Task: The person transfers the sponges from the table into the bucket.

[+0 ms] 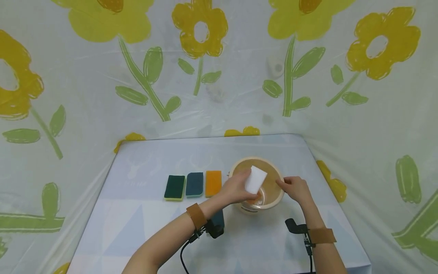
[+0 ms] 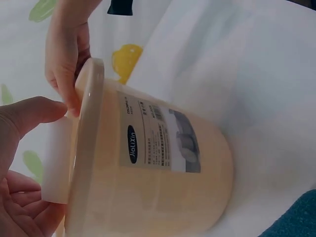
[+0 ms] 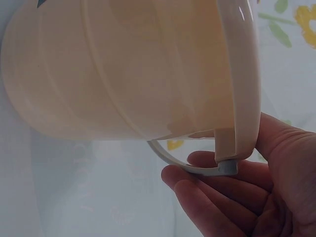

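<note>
My left hand (image 1: 237, 186) holds a white sponge (image 1: 255, 180) over the mouth of a cream bucket (image 1: 272, 186). In the left wrist view the sponge (image 2: 57, 160) sits between thumb and fingers, right beside the bucket's rim (image 2: 91, 113). My right hand (image 1: 297, 188) grips the right side of the rim. From the right wrist, its thumb lies against the rim while the fingers (image 3: 212, 197) curl by the grey handle (image 3: 197, 170). Something orange (image 1: 254, 200) shows low inside the bucket, partly hidden by the left hand.
Left of the bucket, a green-and-yellow sponge (image 1: 174, 187), a blue sponge (image 1: 195, 184) and an orange sponge (image 1: 213, 183) lie in a row. Another blue sponge (image 1: 218, 219) is partly covered by the left wrist camera. A flowered curtain (image 1: 232, 76) surrounds the table (image 1: 137, 217).
</note>
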{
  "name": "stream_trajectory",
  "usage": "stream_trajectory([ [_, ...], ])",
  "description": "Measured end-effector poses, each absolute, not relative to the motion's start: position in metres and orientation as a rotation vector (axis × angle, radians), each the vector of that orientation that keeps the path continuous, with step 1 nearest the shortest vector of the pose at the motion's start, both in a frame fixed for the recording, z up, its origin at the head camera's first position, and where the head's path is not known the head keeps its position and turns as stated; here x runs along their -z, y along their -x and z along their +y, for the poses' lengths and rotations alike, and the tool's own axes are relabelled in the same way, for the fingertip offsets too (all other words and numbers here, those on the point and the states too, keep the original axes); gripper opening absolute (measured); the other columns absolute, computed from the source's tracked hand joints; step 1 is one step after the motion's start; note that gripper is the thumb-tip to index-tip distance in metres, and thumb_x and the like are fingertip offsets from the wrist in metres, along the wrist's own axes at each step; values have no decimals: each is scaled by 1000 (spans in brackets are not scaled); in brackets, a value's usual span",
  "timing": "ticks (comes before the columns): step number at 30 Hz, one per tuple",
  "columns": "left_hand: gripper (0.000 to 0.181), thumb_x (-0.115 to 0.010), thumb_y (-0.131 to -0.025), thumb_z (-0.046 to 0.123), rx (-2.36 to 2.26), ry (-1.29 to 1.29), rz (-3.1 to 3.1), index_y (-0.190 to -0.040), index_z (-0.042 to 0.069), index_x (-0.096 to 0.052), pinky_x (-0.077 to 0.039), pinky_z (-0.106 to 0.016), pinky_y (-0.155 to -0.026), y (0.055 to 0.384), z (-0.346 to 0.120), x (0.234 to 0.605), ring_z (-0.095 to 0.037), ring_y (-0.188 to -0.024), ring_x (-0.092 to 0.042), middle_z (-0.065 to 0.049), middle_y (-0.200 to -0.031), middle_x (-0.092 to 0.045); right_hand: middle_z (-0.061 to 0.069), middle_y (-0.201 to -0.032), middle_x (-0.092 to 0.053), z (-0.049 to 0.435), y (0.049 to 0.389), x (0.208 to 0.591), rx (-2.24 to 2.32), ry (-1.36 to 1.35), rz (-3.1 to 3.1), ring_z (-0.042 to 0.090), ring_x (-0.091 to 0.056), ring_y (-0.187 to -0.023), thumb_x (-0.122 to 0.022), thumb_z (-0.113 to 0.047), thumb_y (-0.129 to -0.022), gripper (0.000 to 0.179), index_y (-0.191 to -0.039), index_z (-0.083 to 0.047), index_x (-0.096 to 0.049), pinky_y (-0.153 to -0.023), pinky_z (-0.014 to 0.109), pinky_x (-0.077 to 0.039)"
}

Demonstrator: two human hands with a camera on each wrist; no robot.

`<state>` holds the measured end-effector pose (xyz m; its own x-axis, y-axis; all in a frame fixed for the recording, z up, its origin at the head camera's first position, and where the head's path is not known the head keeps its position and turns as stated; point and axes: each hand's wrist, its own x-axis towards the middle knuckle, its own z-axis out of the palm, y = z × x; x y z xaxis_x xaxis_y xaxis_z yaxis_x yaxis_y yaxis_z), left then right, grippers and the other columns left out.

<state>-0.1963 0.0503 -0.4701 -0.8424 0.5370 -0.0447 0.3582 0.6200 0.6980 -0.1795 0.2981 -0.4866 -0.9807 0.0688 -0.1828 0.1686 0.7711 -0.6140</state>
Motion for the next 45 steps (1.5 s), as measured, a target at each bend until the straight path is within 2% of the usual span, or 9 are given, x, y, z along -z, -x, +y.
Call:
stream_trajectory([
  [8,90,-80,-77,43,-869,-773,2629,-147,4,-40,-41,-33,-105,203,60,474,-20,-127,-49,-7,-147,-47,13,-93,-71,295,181,488,1010,-201,2810,28,-62,-88,-60,-38,-96,47,-114,4,-68,-74,45,-51],
  [19,90,-80,-76,46,-808,-745,2622,-145,1,-43,-45,-31,-99,204,63,482,-20,-118,-54,-9,-142,-52,14,-94,-71,294,180,490,1011,-195,2812,28,-63,-89,-60,-38,-96,47,-114,5,-68,-75,47,-52],
  [23,93,-79,-76,48,-814,-742,2614,-147,1,-41,-43,-33,-104,203,62,481,-21,-125,-51,-10,-145,-49,13,-94,-71,294,180,490,1026,-199,2799,28,-63,-90,-59,-39,-96,48,-115,4,-68,-77,48,-51],
  [31,93,-77,-79,51,-939,-733,2607,-149,5,-38,-44,-40,-102,198,54,475,-24,-127,-50,-9,-151,-42,15,-97,-71,297,179,489,1033,-187,2806,31,-63,-93,-58,-41,-96,50,-116,4,-68,-78,50,-51],
  [35,92,-76,-77,55,-1012,-760,2644,-149,10,-40,-45,-41,-102,194,46,471,-23,-127,-50,-6,-150,-44,12,-93,-71,300,178,490,1032,-180,2811,29,-63,-91,-59,-41,-96,49,-114,4,-69,-77,48,-51],
  [39,94,-77,-77,54,-1104,-759,2651,-150,11,-38,-42,-44,-104,188,36,466,-25,-131,-46,-7,-152,-40,11,-92,-71,302,178,491,1019,-191,2815,27,-62,-90,-59,-40,-96,48,-114,3,-69,-77,47,-51],
  [45,102,-82,-75,43,-1297,-686,2642,-153,3,-29,-30,-48,-112,177,12,462,-28,-143,-29,-14,-157,-27,12,-93,-71,301,179,491,1025,-187,2815,28,-62,-91,-59,-40,-96,48,-115,4,-68,-77,49,-51],
])
